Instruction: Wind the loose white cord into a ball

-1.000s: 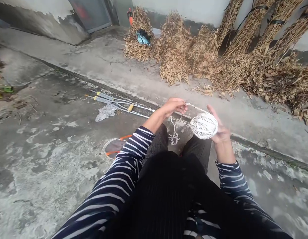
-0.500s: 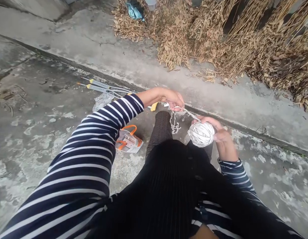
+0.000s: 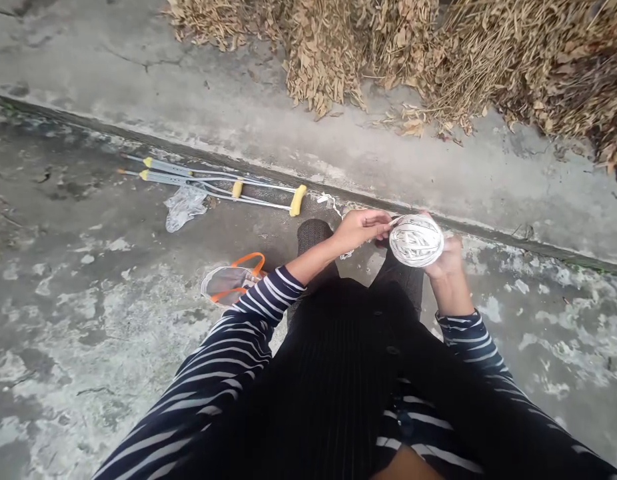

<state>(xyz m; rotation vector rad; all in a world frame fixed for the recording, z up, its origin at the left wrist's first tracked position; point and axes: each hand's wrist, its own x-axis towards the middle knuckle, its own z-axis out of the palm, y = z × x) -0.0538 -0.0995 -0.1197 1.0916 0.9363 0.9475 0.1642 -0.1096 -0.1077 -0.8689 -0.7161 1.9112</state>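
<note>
A white ball of cord is gripped in my right hand, whose fingers wrap behind it and are partly hidden. My left hand is at the ball's left side, its thumb and fingers pinching the strand of cord that runs onto the ball. Beyond my left hand a loose tail of white cord lies on the ground near the kerb. More of the cord shows just below my left wrist, partly covered by it.
A pair of crutches with yellow pads lies along the kerb at left, beside a clear plastic bag. Nearer stands a bag with orange handles. Dry leafy stalks are heaped along the concrete ledge.
My left hand has moved right, closer to the ball, and the stretch of cord between the hands has shortened. The ball has turned and risen slightly. The view has shifted, uncovering the crutches.
</note>
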